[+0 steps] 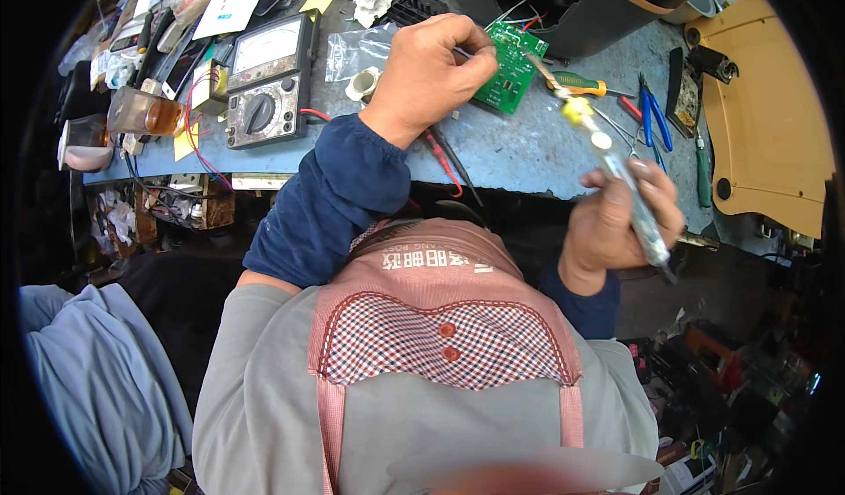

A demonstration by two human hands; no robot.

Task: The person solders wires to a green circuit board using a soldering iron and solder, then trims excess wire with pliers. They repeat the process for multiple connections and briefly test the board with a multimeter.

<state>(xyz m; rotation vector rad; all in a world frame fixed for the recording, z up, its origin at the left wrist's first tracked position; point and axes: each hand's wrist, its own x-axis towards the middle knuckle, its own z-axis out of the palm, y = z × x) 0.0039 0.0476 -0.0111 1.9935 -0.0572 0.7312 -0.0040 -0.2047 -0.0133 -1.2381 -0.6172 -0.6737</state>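
A green circuit board [509, 71] lies on the bench in front of a dark housing, with thin wires running from its top edge into the housing's opening. My left hand [433, 71] is at the board's left edge, thumb and fingers pinched together; what lies between them is hidden. In my right hand [625, 218] is a soldering iron [641, 209] with a pale, worn handle and a yellow collar. It slants up and to the left, its tip end over the board's right part. Whether the tip touches cannot be made out. The right hand is slightly blurred.
An analog multimeter [264, 81] stands left, its red and black probes [447, 165] near the bench edge. Right are a green-orange screwdriver [576, 84], blue-handled pliers [653, 117] and a tan panel [766, 117]. The dark housing [607, 11] stands behind; a cup [145, 112] sits far left.
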